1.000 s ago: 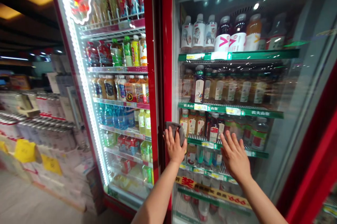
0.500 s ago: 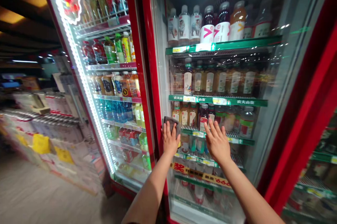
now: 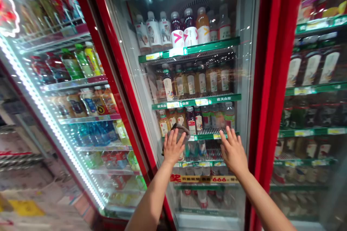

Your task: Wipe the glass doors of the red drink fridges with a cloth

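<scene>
left hand (image 3: 172, 148) spread over grey cloth (image 3: 182, 130) at left part of glass door (image 3: 245, 79); cloth shows beyond fingertips, toward far side and right. cloth bunched, no clear long axis. palm side hidden: cannot tell whether fingers pinch cloth or only lie over it. right hand (image 3: 234, 153) holds nothing visible, fingers extended, well apart from left; glass contact unclear. cloth lies left of right hand, left hand nearer. bottles (image 3: 191, 123) stand behind door.

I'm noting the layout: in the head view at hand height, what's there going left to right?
Light strip, blue bottles, left red frames, left hand with grey cloth, right hand, right red frames, rightmost bottles.
</scene>
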{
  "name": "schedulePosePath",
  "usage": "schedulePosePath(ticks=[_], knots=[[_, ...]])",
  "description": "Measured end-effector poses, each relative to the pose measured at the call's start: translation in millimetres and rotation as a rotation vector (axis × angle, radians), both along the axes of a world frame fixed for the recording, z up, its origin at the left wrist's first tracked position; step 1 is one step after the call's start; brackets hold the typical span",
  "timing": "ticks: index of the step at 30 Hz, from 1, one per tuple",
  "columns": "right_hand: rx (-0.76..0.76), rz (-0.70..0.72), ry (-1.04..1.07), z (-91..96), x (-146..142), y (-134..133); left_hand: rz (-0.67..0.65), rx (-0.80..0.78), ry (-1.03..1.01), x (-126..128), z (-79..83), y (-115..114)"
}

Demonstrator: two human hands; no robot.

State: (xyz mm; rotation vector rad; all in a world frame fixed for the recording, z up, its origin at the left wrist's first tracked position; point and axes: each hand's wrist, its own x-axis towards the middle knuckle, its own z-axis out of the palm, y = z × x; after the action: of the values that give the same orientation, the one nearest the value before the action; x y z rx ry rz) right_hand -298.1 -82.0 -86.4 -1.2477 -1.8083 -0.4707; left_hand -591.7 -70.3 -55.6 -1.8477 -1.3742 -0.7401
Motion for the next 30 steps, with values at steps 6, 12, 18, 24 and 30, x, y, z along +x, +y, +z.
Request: schedulePosePath(ticks=[6, 12, 18, 24, 30], knots=[[-0.009, -0.03, 0.0, -10.8, 2.1, 13.2, 0.153, 0.386, -0.427, 36.4, 53.4, 25.5], [-0.01, -0.025, 0.004, -10.5, 2.4, 15.5, -0.131, 0.164, 0.277, 38.1, 24.5, 18.5], [-0.026, -0.016, 0.017, -9.2, 2.4, 18.0, -0.174, 0.101, 0.43, 39.5, 71.9, 23.5], [-0.05, 0.038, -0.05, -6.9, 17.9, 11.6, -0.122, 0.205, 0.275, 93.2, 75.9, 32.6], [-0.038, -0.008, -0.188, -3.7, 50.6, 1.2, -0.386, 0.124, 0.722, 83.5, 58.4, 30.6]])
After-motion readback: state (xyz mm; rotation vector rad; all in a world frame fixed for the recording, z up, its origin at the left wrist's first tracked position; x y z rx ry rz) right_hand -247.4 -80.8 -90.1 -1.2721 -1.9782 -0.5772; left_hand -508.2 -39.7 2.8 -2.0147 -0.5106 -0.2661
